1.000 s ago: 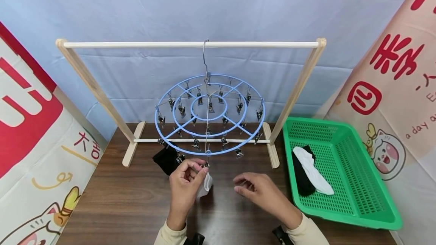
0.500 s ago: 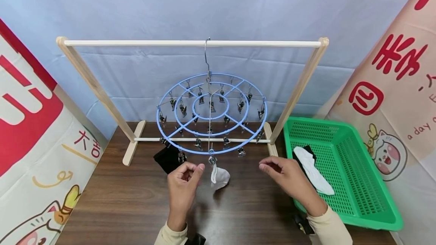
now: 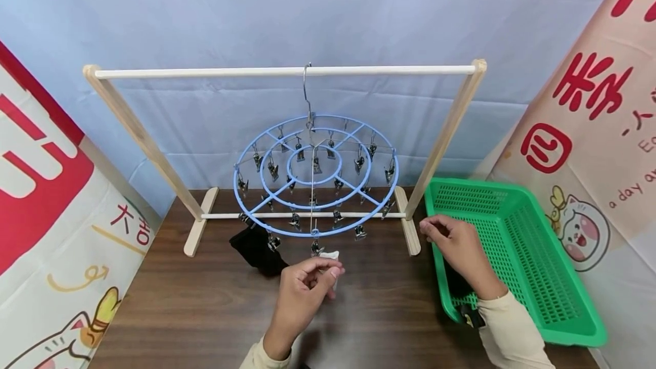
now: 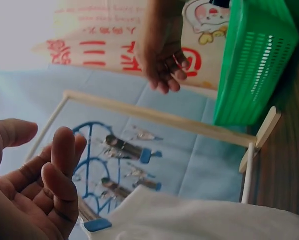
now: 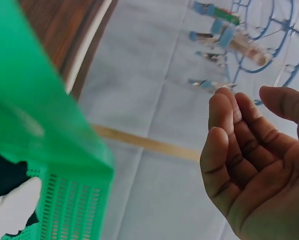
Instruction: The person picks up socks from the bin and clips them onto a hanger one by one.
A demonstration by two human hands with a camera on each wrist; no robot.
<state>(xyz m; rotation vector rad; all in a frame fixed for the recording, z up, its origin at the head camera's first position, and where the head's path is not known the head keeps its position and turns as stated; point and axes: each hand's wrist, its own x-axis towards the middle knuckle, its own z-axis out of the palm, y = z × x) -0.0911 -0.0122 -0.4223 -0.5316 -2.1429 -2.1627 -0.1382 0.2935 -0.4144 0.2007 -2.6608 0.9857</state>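
A round blue clip hanger (image 3: 287, 232) hangs by its metal hook from a rod. A white sock (image 4: 189, 220) hangs from a clip (image 3: 316, 248) at the hanger's front edge. Right by that sock is my left hand (image 3: 304, 292), mostly covering it in the head view; thumb and fingers are apart in the left wrist view. A black sock (image 3: 258, 246) hangs at the front left. My right hand (image 3: 461, 249) is over the near-left side of the green basket (image 3: 556, 266), fingers loosely bent around nothing. Inside lie a black sock (image 3: 458, 283) and a white sock (image 5: 14, 212).
The wooden rack's top rod (image 3: 205, 73) spans above the hanger, with uprights (image 3: 446, 135) on both sides. Several metal clips dangle from the rings. A brown tabletop (image 3: 184, 306) lies below, with a blue cloth (image 3: 256, 16) behind.
My left hand lets go of the clip, draws back, then moves right beside the hanging white sock. My right hand travels right to the basket.
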